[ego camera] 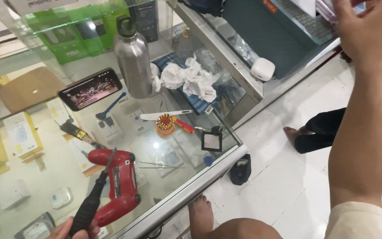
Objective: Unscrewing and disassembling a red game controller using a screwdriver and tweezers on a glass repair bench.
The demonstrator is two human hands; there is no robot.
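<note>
My left hand [63, 230] shows at the bottom left edge, closed around the black handle of a thin pen-like tool [91, 203]. The tool's tip rests over a red game controller [119, 183] lying on the glass counter [191, 190]. My right hand [368, 31] is raised at the top right, over the grey mat [261, 31] on the neighbouring counter. Its fingertips run out of frame near a pinkish object [326, 11], so I cannot tell whether it holds anything.
On the glass lie a phone [90, 88] with a lit screen, a steel bottle [133, 57], crumpled tissues [191, 79], an orange bit holder [165, 125], a small black square part [212, 141] and thin wires. A white earbud case [262, 68] sits on the mat. Another person's foot [295, 132] rests on the white floor.
</note>
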